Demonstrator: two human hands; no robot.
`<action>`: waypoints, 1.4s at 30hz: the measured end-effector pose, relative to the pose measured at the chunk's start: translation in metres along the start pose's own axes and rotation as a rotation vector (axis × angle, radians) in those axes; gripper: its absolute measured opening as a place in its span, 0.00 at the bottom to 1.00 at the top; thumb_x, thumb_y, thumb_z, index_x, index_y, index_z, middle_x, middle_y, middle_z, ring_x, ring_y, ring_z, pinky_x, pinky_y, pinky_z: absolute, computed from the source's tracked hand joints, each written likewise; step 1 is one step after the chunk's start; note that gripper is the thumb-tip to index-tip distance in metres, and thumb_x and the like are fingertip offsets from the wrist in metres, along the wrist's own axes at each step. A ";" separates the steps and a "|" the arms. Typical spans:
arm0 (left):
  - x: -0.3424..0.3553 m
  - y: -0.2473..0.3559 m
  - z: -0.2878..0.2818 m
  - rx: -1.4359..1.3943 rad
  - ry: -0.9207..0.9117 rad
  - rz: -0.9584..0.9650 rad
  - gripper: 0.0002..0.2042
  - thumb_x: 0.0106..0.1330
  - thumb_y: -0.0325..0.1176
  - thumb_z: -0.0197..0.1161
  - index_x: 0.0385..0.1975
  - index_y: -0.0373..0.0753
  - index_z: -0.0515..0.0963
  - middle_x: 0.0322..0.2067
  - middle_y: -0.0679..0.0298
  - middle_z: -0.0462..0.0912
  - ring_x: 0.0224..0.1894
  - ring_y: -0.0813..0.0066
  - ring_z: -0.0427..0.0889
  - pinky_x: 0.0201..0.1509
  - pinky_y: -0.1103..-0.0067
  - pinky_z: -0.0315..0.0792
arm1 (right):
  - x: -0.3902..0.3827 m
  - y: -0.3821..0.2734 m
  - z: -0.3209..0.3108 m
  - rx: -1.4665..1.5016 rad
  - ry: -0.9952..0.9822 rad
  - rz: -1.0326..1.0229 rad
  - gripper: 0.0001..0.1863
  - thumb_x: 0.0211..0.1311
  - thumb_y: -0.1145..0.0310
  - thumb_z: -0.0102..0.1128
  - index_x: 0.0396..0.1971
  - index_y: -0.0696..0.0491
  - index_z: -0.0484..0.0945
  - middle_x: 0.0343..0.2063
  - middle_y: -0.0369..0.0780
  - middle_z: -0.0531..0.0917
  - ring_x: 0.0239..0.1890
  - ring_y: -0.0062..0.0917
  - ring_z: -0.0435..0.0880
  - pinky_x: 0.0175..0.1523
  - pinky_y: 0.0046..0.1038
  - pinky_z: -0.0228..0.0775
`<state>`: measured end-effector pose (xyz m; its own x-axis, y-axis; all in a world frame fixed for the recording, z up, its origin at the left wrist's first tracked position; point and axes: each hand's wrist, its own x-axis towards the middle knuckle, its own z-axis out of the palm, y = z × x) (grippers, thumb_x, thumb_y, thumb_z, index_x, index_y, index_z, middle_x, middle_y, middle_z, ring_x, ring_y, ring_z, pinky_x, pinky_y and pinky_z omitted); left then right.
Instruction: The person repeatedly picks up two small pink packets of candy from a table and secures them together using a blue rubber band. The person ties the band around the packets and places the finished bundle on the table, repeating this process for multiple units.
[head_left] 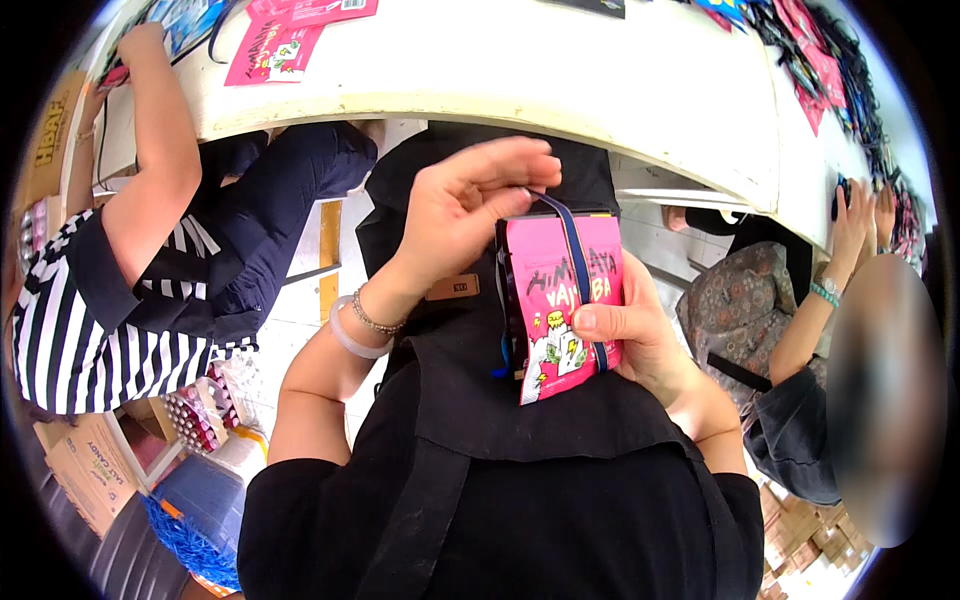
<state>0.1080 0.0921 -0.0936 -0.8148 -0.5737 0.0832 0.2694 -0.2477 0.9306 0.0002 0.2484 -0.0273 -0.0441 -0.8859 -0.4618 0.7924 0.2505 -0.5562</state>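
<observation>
My right hand is wrapped round the right side of a small stack of pouches, its thumb pressed on the front. The front pouch is pink with cartoon print and is held upright over my lap; black and other edges show behind it. A dark blue band with a thin light stripe runs down over the pouch front and past its top edge. My left hand, above the pouch's upper left corner, has the band's upper part between thumb and fingers. The fingertips are slightly blurred.
A white table curves ahead, with pink pouches at its far left and heaped pouches and dark straps at right. Co-workers sit on both sides, one in a striped top. Cartons and a blue bin stand lower left.
</observation>
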 end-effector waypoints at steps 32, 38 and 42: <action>-0.020 -0.016 0.028 0.631 -0.019 0.444 0.11 0.45 0.32 0.73 0.29 0.39 0.83 0.33 0.63 0.81 0.34 0.61 0.76 0.43 0.72 0.71 | 0.042 -0.027 -0.030 0.207 0.154 -0.451 0.19 0.63 0.77 0.51 0.52 0.67 0.67 0.45 0.52 0.79 0.45 0.35 0.83 0.52 0.37 0.77; -0.005 0.000 0.008 0.638 -0.268 0.461 0.08 0.46 0.28 0.72 0.27 0.38 0.84 0.31 0.65 0.83 0.36 0.66 0.78 0.38 0.76 0.72 | 0.032 -0.033 -0.037 0.362 -0.024 -0.351 0.19 0.65 0.71 0.50 0.53 0.66 0.68 0.43 0.51 0.81 0.43 0.35 0.83 0.50 0.38 0.78; 0.021 0.037 -0.021 0.798 -0.328 0.658 0.08 0.44 0.26 0.71 0.26 0.39 0.82 0.29 0.67 0.82 0.35 0.69 0.76 0.38 0.76 0.72 | 0.021 -0.030 -0.074 0.348 -0.076 -0.228 0.24 0.60 0.71 0.53 0.54 0.70 0.66 0.47 0.59 0.77 0.46 0.48 0.80 0.54 0.45 0.75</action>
<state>0.1119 0.0540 -0.0646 -0.7619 -0.1422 0.6319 0.3892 0.6793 0.6221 -0.0694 0.2517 -0.0717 -0.2074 -0.9331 -0.2938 0.9262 -0.0906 -0.3660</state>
